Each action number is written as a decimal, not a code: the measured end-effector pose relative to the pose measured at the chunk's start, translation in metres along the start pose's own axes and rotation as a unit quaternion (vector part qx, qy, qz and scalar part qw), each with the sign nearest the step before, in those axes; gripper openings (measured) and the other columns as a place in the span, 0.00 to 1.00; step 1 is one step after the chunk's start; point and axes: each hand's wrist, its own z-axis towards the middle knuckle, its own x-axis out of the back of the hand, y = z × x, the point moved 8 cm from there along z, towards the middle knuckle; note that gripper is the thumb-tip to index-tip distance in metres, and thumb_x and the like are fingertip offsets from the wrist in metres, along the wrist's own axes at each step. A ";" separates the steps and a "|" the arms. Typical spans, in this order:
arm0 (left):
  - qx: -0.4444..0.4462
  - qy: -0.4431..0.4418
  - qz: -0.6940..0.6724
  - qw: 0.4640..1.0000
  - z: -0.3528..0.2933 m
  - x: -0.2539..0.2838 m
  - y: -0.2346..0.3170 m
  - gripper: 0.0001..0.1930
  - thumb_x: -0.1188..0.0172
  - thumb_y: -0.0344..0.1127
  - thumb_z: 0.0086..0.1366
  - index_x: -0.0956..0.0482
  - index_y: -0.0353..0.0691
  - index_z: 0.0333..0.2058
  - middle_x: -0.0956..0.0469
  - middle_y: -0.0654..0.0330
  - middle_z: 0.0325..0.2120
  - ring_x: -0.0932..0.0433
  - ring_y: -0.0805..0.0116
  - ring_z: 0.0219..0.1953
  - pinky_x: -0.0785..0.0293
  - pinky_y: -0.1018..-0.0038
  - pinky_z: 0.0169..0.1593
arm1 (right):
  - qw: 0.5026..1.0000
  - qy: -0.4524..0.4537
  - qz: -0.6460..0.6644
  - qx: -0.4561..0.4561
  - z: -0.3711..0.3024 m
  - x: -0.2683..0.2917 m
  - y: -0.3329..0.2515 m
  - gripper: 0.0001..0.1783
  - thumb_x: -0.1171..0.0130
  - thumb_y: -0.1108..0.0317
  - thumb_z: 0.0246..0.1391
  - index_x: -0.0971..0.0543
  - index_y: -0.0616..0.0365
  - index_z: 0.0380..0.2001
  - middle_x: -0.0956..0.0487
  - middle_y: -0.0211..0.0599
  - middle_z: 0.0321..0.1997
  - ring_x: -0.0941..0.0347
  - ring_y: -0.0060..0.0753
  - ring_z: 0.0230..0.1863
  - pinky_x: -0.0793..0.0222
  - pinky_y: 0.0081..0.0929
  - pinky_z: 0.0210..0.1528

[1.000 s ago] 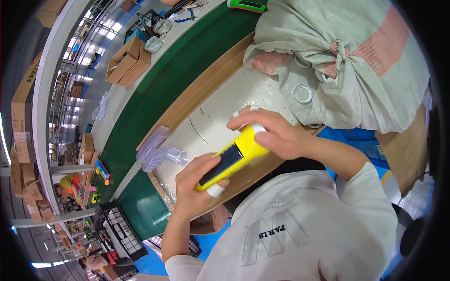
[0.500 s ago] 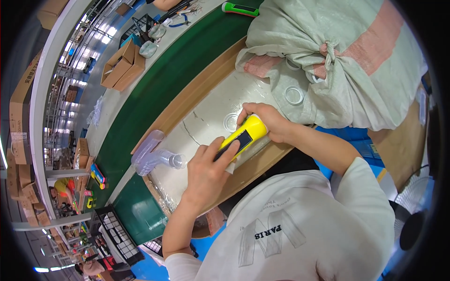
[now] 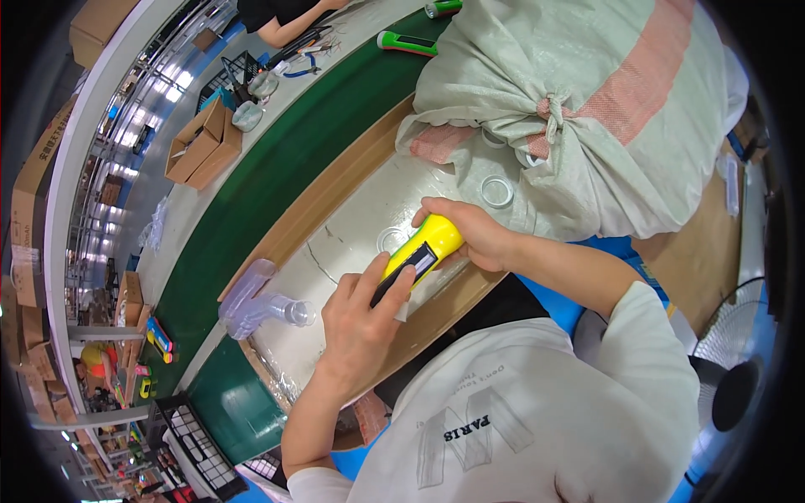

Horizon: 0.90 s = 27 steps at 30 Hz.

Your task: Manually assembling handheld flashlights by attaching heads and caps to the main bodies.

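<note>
Between my two hands is a yellow flashlight (image 3: pixel 444 232) with a dark rectangular panel along its side, held slantwise over a shallow cardboard tray (image 3: pixel 302 220). My left hand (image 3: pixel 356 318) grips the narrower end, its fingers laid along the dark panel. Around the wide head closes my right hand (image 3: pixel 476 235); its palm hides the front of the head. Just behind the flashlight, a clear plastic ring (image 3: pixel 391 241) lies on the tray's pale lining. Stacked clear plastic cups (image 3: pixel 285 310) rest at the tray's left end.
A big tied woven sack (image 3: pixel 579 126) covers the tray's right end, with another ring (image 3: pixel 496 191) on its edge. Beyond runs a green conveyor belt (image 3: pixel 277 163) carrying a green flashlight (image 3: pixel 407 43). An open carton (image 3: pixel 204 151) stands on the far ledge, near another person's arm (image 3: pixel 293 25).
The whole view has shifted, so most things sit slightly farther left. Another person's arm has come into sight at the top. Both hands keep their hold on the flashlight.
</note>
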 end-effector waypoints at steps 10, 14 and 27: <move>-0.009 -0.011 0.005 1.000 -0.004 -0.002 0.005 0.34 0.35 0.24 0.36 0.23 0.48 0.49 0.27 0.56 0.49 0.28 0.62 0.32 0.26 0.69 0.32 | 0.996 -0.075 0.039 0.024 0.024 -0.004 0.004 0.21 0.58 0.56 0.62 0.23 0.63 0.34 0.21 0.42 0.35 0.25 0.31 0.39 0.28 0.27 0.45; 0.002 0.039 -0.071 0.997 -0.024 0.000 -0.008 0.31 0.33 0.24 0.39 0.22 0.46 0.48 0.25 0.54 0.48 0.25 0.61 0.33 0.24 0.70 0.36 | 0.989 -0.114 0.055 0.078 -0.002 -0.017 -0.007 0.26 0.58 0.48 0.63 0.25 0.62 0.43 0.24 0.43 0.48 0.26 0.35 0.47 0.29 0.31 0.51; 0.163 0.039 -0.328 0.930 -0.028 -0.003 -0.024 0.22 0.31 0.27 0.49 0.21 0.41 0.46 0.23 0.51 0.45 0.22 0.59 0.43 0.25 0.72 0.47 | 0.977 -0.124 0.036 0.168 -0.015 -0.021 -0.020 0.26 0.59 0.49 0.64 0.24 0.61 0.46 0.24 0.42 0.49 0.31 0.36 0.55 0.33 0.33 0.57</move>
